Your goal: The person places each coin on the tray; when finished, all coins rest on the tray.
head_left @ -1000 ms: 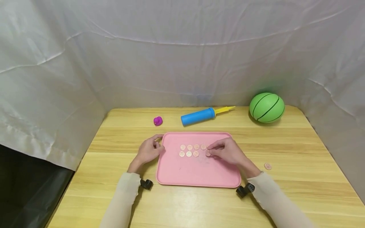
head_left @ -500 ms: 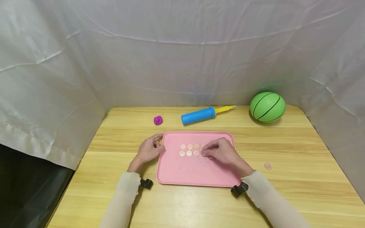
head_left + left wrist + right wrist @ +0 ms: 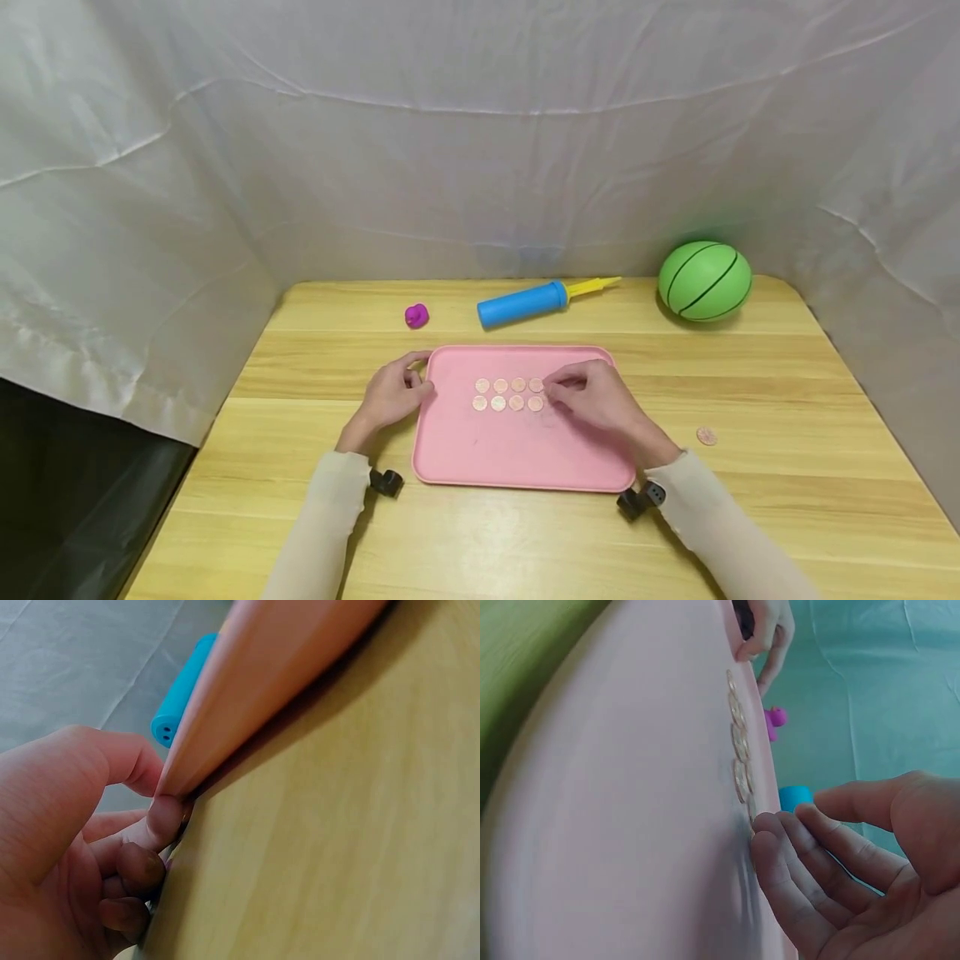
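Two rows of copper-coloured coins (image 3: 517, 403) lie flat on a pink tray (image 3: 510, 460) in the head view. My left hand (image 3: 393, 393) pinches the tray's left rim; in the left wrist view, the thumb and a fingertip meet at the edge while the other fingers curl below. Just right of the coins hovers my right hand (image 3: 596, 395), low over the tray. Its fingers (image 3: 780, 881) are loosely bent, and nothing shows between them and the thumb in the right wrist view. The fingertips stand right beside the last coins of the rows.
One loose coin (image 3: 707, 436) lies on the wooden table (image 3: 465, 542) right of the tray. Behind the tray are a purple rubber duck (image 3: 417, 316), a blue hand pump (image 3: 522, 305) with yellow end, and a green ball (image 3: 705, 281). A grey curtain (image 3: 480, 150) encloses the back.
The right hand slid a coin left to the end of the front row and let it go. It then drew back slightly right. The left hand stayed at the rim.
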`<state>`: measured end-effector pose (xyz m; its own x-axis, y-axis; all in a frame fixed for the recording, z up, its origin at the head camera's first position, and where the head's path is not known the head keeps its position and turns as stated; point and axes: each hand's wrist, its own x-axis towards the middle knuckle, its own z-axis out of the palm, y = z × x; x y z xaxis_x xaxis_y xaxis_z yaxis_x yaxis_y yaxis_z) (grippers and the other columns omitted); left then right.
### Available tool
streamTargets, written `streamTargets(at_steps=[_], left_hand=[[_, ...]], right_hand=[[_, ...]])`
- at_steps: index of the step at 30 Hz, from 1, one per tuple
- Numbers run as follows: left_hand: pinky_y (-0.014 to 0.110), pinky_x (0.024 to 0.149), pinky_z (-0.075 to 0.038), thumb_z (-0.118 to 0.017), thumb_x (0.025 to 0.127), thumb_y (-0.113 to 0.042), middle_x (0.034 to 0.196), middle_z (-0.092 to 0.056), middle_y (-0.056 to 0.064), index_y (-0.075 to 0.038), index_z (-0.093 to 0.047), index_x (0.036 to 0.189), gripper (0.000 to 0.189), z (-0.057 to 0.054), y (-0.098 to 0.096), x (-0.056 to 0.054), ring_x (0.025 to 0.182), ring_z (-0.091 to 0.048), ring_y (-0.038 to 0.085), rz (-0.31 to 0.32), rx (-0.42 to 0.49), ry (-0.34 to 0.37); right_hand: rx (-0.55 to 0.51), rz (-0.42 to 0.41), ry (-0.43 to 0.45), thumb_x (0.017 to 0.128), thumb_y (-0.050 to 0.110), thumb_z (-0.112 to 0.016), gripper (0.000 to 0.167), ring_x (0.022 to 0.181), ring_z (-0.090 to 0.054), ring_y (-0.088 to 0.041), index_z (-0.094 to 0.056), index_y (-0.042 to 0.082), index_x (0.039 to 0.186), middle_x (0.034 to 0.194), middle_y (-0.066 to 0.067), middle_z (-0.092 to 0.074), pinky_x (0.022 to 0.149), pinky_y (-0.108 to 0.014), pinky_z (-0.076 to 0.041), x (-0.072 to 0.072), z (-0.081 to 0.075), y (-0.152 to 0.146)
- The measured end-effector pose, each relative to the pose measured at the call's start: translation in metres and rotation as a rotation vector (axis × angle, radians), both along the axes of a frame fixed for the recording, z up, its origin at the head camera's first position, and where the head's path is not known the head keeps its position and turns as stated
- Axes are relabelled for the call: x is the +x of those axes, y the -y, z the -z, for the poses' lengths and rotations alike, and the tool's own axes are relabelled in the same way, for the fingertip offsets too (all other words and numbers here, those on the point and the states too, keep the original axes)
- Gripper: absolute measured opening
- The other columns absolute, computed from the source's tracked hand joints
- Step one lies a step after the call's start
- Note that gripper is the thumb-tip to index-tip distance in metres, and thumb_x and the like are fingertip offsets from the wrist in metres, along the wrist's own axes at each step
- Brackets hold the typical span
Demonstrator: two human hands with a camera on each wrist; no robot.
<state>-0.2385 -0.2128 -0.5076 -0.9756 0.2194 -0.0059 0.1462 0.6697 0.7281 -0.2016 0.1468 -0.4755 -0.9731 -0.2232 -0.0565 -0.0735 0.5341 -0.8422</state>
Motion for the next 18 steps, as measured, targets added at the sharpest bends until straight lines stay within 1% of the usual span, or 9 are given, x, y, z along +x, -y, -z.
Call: streamTargets(at_steps=[5,9,14,18], left_hand=[[0.027,0.065,-0.039,-0.072,0.094,-0.016,0.067,-0.064,-0.003,-0.011,-0.062,0.152,0.059,0.001,0.001,0.0,0.058,-0.051,0.012,0.004,0.006,0.002],[0.027,0.065,-0.039,-0.072,0.094,-0.016,0.068,-0.064,-0.003,-0.012,-0.062,0.153,0.059,0.001,0.001,0.0,0.059,-0.052,0.012,-0.003,0.005,0.013],[0.026,0.064,-0.039,-0.072,0.093,-0.017,0.068,-0.065,-0.002,-0.011,-0.063,0.152,0.06,0.002,0.002,0.0,0.059,-0.052,0.011,-0.008,0.008,0.004],[0.027,0.061,-0.038,-0.071,0.092,-0.018,0.066,-0.064,-0.004,-0.008,-0.063,0.151,0.06,0.003,0.002,-0.002,0.057,-0.051,0.011,-0.003,0.012,-0.011]], right_hand=[[0.015,0.033,0.006,0.1,0.014,-0.076,0.02,0.09,-0.075,-0.018,-0.083,0.003,0.115,0.109,-0.013,-0.082,0.075,-0.023,-0.059,0.003,-0.004,-0.012],[0.025,0.044,0.004,0.101,0.016,-0.076,0.022,0.092,-0.075,-0.019,-0.082,0.003,0.117,0.111,-0.014,-0.082,0.075,-0.022,-0.06,0.006,-0.006,-0.022],[0.014,0.049,0.028,0.103,0.018,-0.074,0.026,0.092,-0.077,-0.024,-0.08,0.0,0.121,0.11,-0.018,-0.082,0.073,-0.027,-0.062,0.01,-0.015,-0.035],[0.004,0.073,0.054,0.105,0.021,-0.073,0.03,0.09,-0.078,-0.023,-0.079,-0.002,0.123,0.109,-0.019,-0.082,0.071,-0.031,-0.063,0.015,-0.018,-0.05]])
